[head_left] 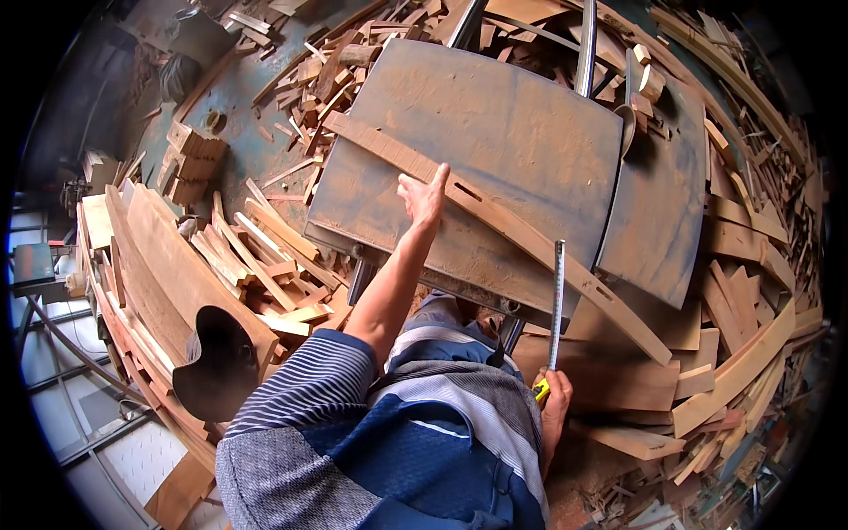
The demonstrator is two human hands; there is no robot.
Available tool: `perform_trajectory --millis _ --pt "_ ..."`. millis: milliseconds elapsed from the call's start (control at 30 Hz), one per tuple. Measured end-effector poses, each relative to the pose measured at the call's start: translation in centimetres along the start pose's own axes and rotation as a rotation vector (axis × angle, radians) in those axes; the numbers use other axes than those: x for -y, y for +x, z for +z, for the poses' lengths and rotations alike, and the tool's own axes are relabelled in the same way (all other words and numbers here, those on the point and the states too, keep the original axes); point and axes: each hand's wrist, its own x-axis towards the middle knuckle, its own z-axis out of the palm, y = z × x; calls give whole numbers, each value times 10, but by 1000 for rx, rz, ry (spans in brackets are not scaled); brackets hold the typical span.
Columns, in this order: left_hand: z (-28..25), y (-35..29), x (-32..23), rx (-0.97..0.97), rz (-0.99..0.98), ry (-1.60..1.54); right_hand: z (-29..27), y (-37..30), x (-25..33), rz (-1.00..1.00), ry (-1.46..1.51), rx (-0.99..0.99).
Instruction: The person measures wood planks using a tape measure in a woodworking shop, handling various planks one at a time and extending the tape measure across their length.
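A long wooden board [528, 237] with narrow slots cut in it lies diagonally across the dusty metal table [495, 124], its near right end jutting past the edge. My left hand [422, 199] is at the board's near edge, thumb and fingers apart. The thumb overlaps the wood; whether it presses on it I cannot tell. Low at my right side, my right hand [555, 402] is closed around a yellow tape measure [541, 389]. The tape's pale blade [557, 300] sticks straight out from it, its tip over the board.
Curved planks and offcuts [256, 256] are heaped on my left. More scrap wood [742, 353] is piled on my right. A stack of wood blocks [188, 163] stands at the far left. Dark metal rails [586, 49] run beyond the table. A second metal panel [654, 212] adjoins it.
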Motion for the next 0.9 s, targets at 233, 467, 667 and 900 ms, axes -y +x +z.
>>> perform_trajectory --millis 233,467,667,900 --pt "16 21 -18 -86 -82 -63 3 -30 -1 109 -5 -53" --pt "-12 39 34 392 -93 -1002 -23 -49 -51 -44 -107 -166" --pt "-25 26 26 574 -119 -1300 -27 -56 -67 163 393 -336" --pt "-50 9 5 878 -162 -1707 -29 -46 -45 224 596 -347"
